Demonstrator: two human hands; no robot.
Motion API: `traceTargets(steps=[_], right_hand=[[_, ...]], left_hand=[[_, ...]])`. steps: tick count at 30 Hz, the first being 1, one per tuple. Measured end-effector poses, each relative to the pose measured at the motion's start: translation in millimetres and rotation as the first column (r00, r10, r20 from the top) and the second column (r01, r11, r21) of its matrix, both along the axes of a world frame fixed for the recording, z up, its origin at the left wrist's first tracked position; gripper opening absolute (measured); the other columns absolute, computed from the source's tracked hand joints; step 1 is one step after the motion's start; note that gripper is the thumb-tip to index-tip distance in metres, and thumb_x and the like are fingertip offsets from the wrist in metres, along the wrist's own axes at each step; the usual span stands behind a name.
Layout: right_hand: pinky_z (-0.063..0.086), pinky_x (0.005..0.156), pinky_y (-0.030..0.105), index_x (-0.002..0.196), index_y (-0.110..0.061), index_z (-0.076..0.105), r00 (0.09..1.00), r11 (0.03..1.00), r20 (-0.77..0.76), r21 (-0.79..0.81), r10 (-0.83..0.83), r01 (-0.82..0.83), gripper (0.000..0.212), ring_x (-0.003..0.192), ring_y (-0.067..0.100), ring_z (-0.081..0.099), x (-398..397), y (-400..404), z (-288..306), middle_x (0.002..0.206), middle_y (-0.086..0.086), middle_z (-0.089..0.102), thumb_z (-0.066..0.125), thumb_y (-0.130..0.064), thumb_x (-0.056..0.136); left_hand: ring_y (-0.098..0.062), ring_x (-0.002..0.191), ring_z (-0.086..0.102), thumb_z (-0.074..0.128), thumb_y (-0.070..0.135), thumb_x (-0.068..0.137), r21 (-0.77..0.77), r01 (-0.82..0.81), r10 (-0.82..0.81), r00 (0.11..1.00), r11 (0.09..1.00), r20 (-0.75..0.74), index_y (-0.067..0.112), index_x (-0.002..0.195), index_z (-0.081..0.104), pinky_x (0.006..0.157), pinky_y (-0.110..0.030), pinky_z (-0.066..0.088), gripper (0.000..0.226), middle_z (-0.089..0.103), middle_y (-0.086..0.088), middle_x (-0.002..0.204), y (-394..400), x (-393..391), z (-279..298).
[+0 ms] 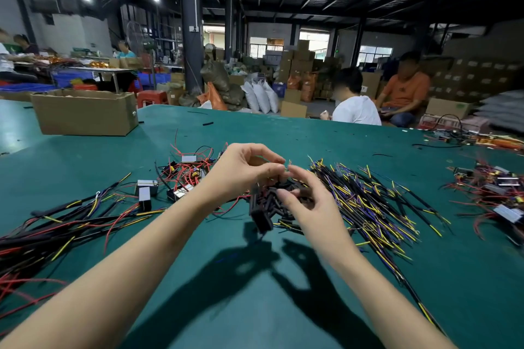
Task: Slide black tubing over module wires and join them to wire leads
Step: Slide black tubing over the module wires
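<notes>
Nearest the camera, two bare forearms reach over the green table. The right hand curls its fingers around a bunch of short black tubing pieces, several of which hang below the palm. The left hand pinches something thin between thumb and fingertips just above that bunch; it looks like a fine wire end, though it is too small to be sure. The tubing appears light, limp and a little slippery, so a single piece is probably best taken near its open end, with the wire held close to its tip so it does not buckle.

Just beyond the right hand lies a spread of yellow, blue and black wire leads. Behind the left hand sits a tangle of small modules with red wires, which could snag. At the left edge lie longer sleeved leads. Another pile of modules lies at far right. Farther off stands a cardboard box, and beyond the table people sit among stacked cartons.
</notes>
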State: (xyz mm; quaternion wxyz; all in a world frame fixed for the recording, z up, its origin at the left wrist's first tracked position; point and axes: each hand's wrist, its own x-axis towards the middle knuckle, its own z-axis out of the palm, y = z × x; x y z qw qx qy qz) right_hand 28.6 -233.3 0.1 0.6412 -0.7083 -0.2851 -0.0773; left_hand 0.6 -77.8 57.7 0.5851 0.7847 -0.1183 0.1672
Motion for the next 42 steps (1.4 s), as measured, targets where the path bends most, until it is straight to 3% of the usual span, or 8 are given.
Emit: traceTargets(steps=[4,8,16,22,26,30,35,42], right_hand=[[0.050,0.078,0.043,0.097,-0.008,0.067,0.998,0.995,-0.009,0.073,0.068,-0.067,0.011,0.079,0.015,0.060,-10.6,7.7,5.5,0.088,0.013,0.070,0.068,-0.009,0.086],[0.043,0.055,0.019,0.077,-0.006,0.067,0.992,0.977,-0.102,0.205,0.073,-0.051,0.017,0.057,0.006,0.054,-13.4,9.4,1.0,0.067,0.004,0.068,0.061,-0.009,0.092],[0.052,0.059,0.021,0.089,-0.002,0.068,0.866,0.907,-0.445,0.422,0.228,-0.022,0.016,0.063,0.013,0.061,-17.5,11.3,-26.6,0.076,0.008,0.067,0.054,-0.007,0.095],[0.054,0.063,0.023,0.079,-0.011,0.071,0.908,0.962,-0.413,0.215,-0.065,0.167,0.020,0.064,0.008,0.060,-6.0,2.3,-41.7,0.070,0.001,0.068,0.057,-0.006,0.093],[0.050,0.072,0.024,0.073,-0.018,0.072,0.934,0.969,-0.269,0.011,-0.234,0.246,0.020,0.070,0.007,0.061,2.9,-1.8,-50.1,0.068,-0.009,0.070,0.063,-0.014,0.091],[0.050,0.070,0.032,0.077,-0.011,0.074,0.921,0.968,-0.317,0.025,-0.229,0.249,0.015,0.067,0.009,0.060,7.5,-2.8,-56.2,0.070,-0.004,0.071,0.065,-0.013,0.089],[0.044,0.062,0.016,0.074,-0.015,0.071,0.945,0.978,-0.281,0.080,-0.165,0.194,0.020,0.061,0.002,0.056,5.1,-2.4,-56.5,0.065,-0.008,0.068,0.063,-0.008,0.090],[0.037,0.053,0.009,0.075,-0.014,0.068,0.967,0.991,-0.238,0.081,-0.087,0.109,0.018,0.051,-0.004,0.050,1.3,-3.2,-52.4,0.052,-0.016,0.059,0.061,-0.007,0.091]], left_hand=[[0.000,0.068,0.065,0.077,0.009,0.076,0.035,-0.036,0.034,0.998,0.999,0.058,0.016,0.078,0.076,0.067,-0.013,0.050,0.008,0.073,0.008,0.071,-9.9,-6.1,0.6],[0.003,0.064,0.062,0.076,0.013,0.078,0.018,-0.048,0.048,0.999,0.999,0.014,0.020,0.075,0.075,0.064,-0.009,0.047,0.007,0.072,0.010,0.068,-14.0,-6.5,-7.5],[0.002,0.057,0.056,0.070,0.018,0.086,-0.051,-0.150,0.141,0.978,0.987,-0.151,0.004,0.091,0.074,0.054,-0.010,0.044,0.016,0.068,0.001,0.070,-18.6,3.8,-46.8],[-0.013,0.072,0.063,0.066,0.003,0.086,-0.287,-0.106,0.034,0.969,0.952,-0.244,0.007,0.094,0.071,0.076,-0.029,0.052,0.010,0.072,-0.003,0.078,-33.4,9.5,-77.0],[-0.006,0.070,0.066,0.067,0.004,0.086,-0.261,-0.138,0.106,0.985,0.955,-0.133,0.011,0.084,0.072,0.069,-0.014,0.050,0.008,0.073,0.000,0.075,-33.6,8.4,-88.4],[-0.005,0.071,0.066,0.067,0.007,0.086,-0.275,-0.157,0.137,0.986,0.949,-0.093,0.012,0.082,0.071,0.071,-0.014,0.050,0.008,0.073,0.003,0.073,-33.0,10.2,-93.0],[-0.008,0.066,0.060,0.075,0.014,0.080,-0.245,-0.205,0.186,0.977,0.948,-0.102,0.024,0.087,0.068,0.070,-0.021,0.051,0.015,0.068,0.006,0.068,-41.5,15.0,-95.9],[-0.002,0.060,0.061,0.068,0.002,0.084,-0.332,-0.184,0.166,0.983,0.925,-0.083,0.010,0.080,0.070,0.062,-0.012,0.048,0.008,0.068,0.005,0.063,-40.5,9.9,-95.2]])
